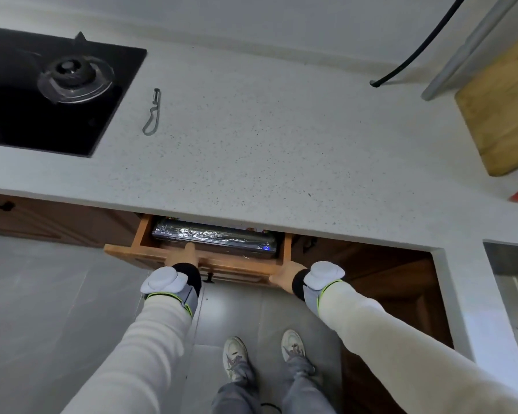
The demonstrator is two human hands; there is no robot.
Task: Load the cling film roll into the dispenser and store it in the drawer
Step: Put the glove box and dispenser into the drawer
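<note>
From the head view, I am seeing the dark rectangular cling film dispenser (214, 241), its shiny film showing, lying inside the half-open light wooden drawer (141, 234) just beyond my left hand (183, 258), which is resting on the front edge, fingers reaching in, whether gripping I cannot tell. My right hand (287, 274) is pressing the drawer's right front corner, its fingers hidden; I am judging the box light and stiff, the film slippery, best held by its long sides.

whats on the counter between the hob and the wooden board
Only a metal peeler, lying near the hob; the rest of the speckled counter toward the wooden board is bare, per the head view.
</note>
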